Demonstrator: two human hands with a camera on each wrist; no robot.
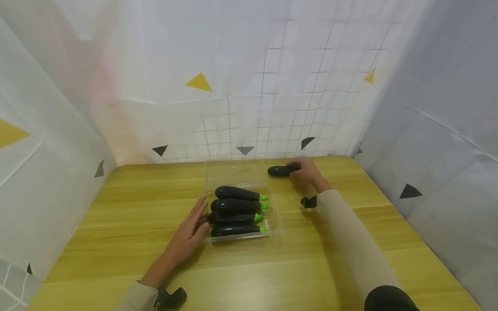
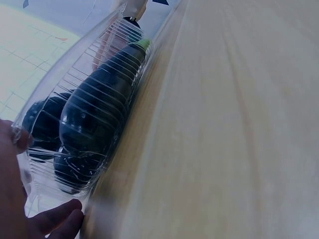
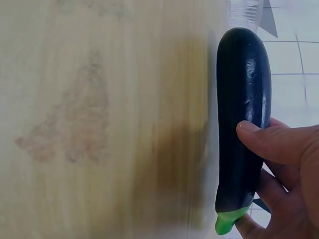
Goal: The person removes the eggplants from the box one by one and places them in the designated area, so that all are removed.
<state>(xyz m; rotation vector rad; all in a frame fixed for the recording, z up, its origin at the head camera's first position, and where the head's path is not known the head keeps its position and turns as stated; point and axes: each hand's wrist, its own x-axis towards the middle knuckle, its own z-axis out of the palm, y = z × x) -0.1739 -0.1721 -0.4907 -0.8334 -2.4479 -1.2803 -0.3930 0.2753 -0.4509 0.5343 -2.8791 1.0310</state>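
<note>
A clear plastic clamshell box [image 1: 275, 216] lies with its lid folded back, several dark eggplants [image 1: 237, 205] with green stem ends side by side in it. My left hand [image 1: 190, 229] rests along the box's left side, fingers extended and thumb near the front corner. In the left wrist view, the ribbed wall of the box [image 2: 107, 74] shows the eggplants through it. Right of the lid, my right hand [image 1: 305, 169] holds another eggplant [image 3: 241, 99] near its stem half, thumb on one side and fingers behind. Its green stem end [image 3: 228, 221] points toward the palm side.
The box's open lid [image 1: 235, 172] lies flat toward the back of the wooden table [image 1: 155, 190]. White sheeting [image 1: 167, 125] with grid lines and triangles stands behind and at both sides. Dark wrist-worn devices [image 1: 171, 298] sit by both wrists.
</note>
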